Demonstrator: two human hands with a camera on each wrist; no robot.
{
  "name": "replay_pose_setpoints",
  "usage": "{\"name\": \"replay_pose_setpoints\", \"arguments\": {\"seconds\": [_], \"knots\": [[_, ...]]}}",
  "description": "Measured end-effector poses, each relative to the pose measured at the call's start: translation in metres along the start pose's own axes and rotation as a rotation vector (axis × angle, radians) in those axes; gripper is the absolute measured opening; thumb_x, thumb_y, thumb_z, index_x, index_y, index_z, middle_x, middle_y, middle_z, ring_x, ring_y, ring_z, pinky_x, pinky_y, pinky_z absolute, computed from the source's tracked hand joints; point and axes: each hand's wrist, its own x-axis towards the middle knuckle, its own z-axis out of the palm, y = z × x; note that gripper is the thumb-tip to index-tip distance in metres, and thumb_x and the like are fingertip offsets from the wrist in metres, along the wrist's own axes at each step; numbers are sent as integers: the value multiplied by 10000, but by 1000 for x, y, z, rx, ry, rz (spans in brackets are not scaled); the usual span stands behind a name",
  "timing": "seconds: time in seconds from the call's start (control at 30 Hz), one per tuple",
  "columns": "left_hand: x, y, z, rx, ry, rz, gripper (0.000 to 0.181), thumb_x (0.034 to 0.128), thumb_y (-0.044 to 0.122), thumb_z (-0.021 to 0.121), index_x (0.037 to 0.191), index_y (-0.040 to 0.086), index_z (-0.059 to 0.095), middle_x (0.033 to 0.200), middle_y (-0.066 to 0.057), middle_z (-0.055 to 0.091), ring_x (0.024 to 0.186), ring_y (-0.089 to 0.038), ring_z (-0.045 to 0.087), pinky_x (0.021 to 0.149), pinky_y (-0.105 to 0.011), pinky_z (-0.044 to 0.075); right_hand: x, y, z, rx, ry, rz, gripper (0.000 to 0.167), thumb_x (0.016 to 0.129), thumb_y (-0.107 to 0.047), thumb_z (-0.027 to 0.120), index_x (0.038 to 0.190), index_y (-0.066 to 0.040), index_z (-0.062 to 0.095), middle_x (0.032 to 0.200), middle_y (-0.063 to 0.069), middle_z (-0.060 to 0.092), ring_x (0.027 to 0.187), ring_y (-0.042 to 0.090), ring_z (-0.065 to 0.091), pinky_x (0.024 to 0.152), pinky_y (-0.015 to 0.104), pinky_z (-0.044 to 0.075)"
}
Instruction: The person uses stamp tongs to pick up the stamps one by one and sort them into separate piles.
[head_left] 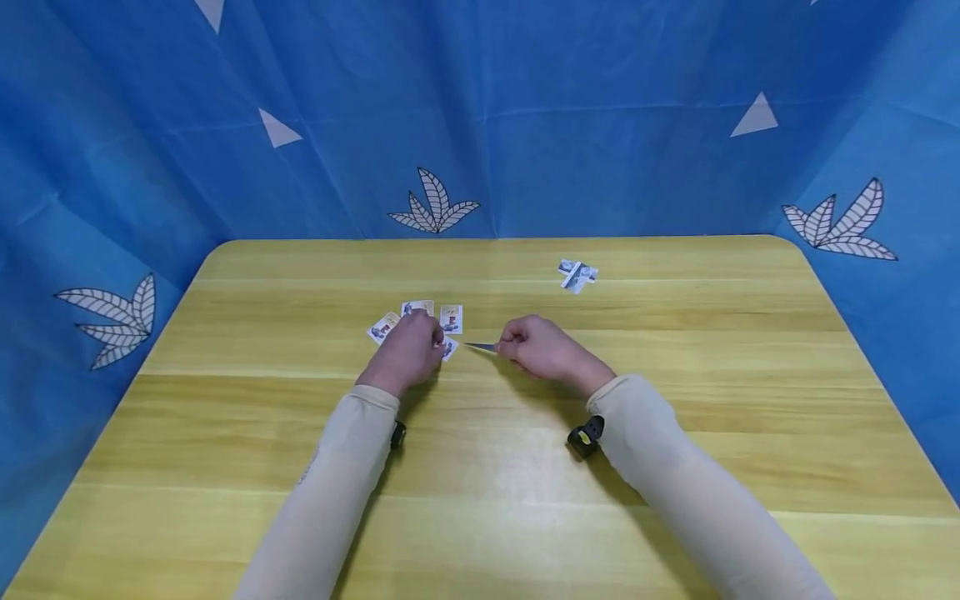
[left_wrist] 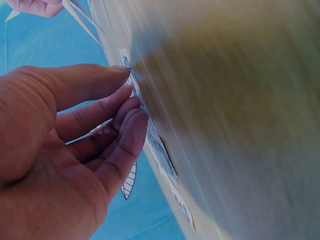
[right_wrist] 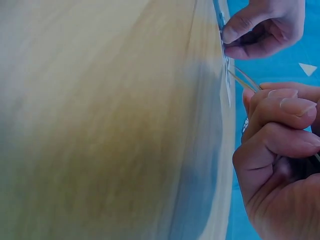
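Several small printed paper cards lie on the wooden table, among them a left card [head_left: 383, 327], an upright card [head_left: 452, 319] and a lower card [head_left: 449, 347]. My left hand [head_left: 405, 350] reaches over them; in the left wrist view its thumb [left_wrist: 95, 82] and fingertips touch the cards at the tabletop, with a gap between thumb and forefinger. It partly covers the lower card. My right hand [head_left: 543, 350] pinches thin metal tweezers [head_left: 481, 347], whose tips point left, close to the lower card. The right wrist view shows the tweezers' two prongs [right_wrist: 244, 80] slightly apart.
More small printed cards [head_left: 577, 276] overlap in a loose pile toward the back right of the table [head_left: 675, 333]. A blue curtain [head_left: 600, 125] with white leaf and triangle prints hangs behind and beside it. A dark wrist camera [head_left: 585, 437] is on the right wrist.
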Motion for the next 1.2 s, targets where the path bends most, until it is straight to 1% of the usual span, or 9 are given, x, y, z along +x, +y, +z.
{"name": "replay_pose_setpoints", "arguments": {"seconds": [0.27,0.57,0.77,1.0,1.2], "knots": [[1,-1,0,-1,-4,-5,72,920,47,636,866,-1,639,949,-127,537,836,-247,530,740,-354,494,3,-4,6,-22,-1,2,202,996,-161,544,900,-8,636,564,13,483,424,128,413,457,272,363],[1,-1,1,3,4,-2,62,909,37,641,879,-15,657,958,-135,546,863,-256,535,774,-366,495,7,-6,9,-24,-11,9,205,1002,-163,540,898,-14,635,571,15,488,417,130,421,451,266,362],[1,-1,1,4,3,-2,61,912,40,640,883,-12,652,960,-131,540,863,-253,531,768,-365,494,9,-5,10,-24,-9,9,199,1004,-163,536,908,-24,642,573,17,490,415,132,413,440,267,350],[2,-1,1,21,9,7,72,911,43,644,856,-3,645,944,-130,538,863,-257,530,778,-365,493,11,-4,11,-16,-7,14,180,1003,-136,525,935,-21,645,637,68,538,431,128,415,417,256,347],[1,-1,2,27,20,18,58,906,26,636,885,-23,658,949,-138,546,874,-263,533,783,-365,493,12,-4,11,-20,0,13,168,994,-121,531,932,-18,647,659,61,544,434,123,418,412,253,353]]}}
